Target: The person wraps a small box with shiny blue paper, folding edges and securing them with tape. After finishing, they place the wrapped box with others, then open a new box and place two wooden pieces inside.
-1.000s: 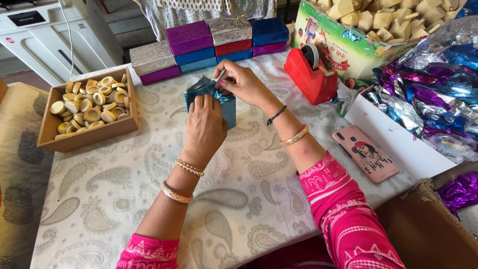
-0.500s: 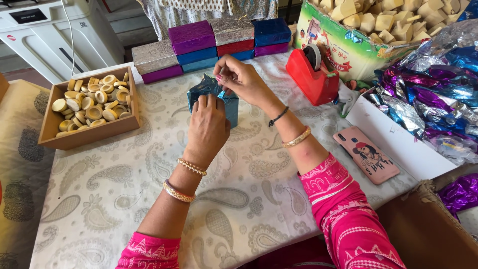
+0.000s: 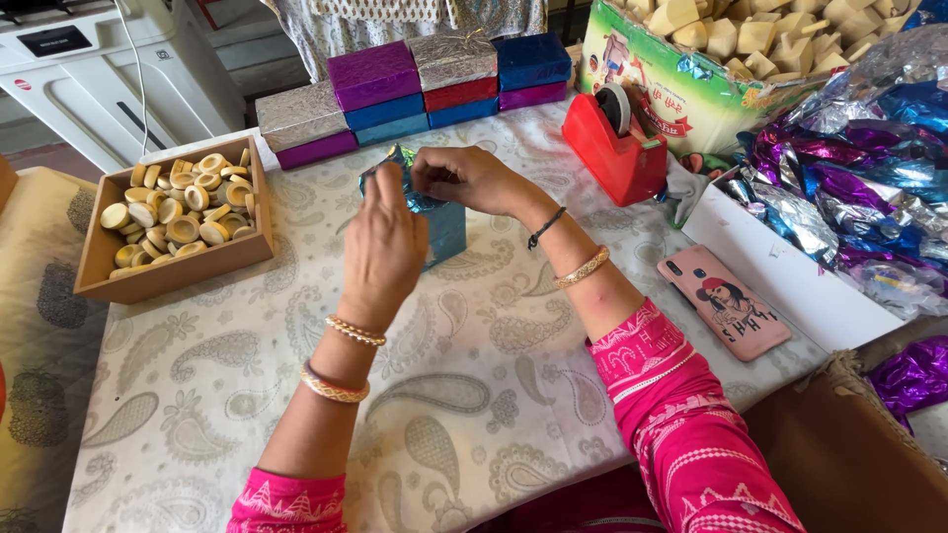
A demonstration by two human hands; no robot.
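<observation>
A small block half-wrapped in shiny blue foil (image 3: 439, 219) stands upright on the paisley-patterned tablecloth (image 3: 494, 395), near the middle of the table's far half. Its top end is a crumple of loose foil, and both hands meet there. The left hand (image 3: 383, 247) covers the block's near left side, back of the hand toward the camera, fingers closed against the foil. The right hand (image 3: 466, 178) comes in from above right, thumb and fingertips pinched together on the foil at the top.

Well to the left sits an open wooden box (image 3: 104, 252) filled with pale round soap discs (image 3: 183, 207). Beyond the block, along the far edge, lies a row of finished foil-wrapped blocks (image 3: 415, 84) in silver, purple, blue and red, stacked two high. To the right stands a red tape dispenser (image 3: 612, 153), with a green carton of cream-coloured cut chunks (image 3: 691, 89) behind it. Further right, a white tray (image 3: 780, 271) holds a heap of loose purple, blue and silver foil sheets (image 3: 849, 168). A phone in a pink case (image 3: 723, 314) lies flat just beside that tray's near edge.
</observation>
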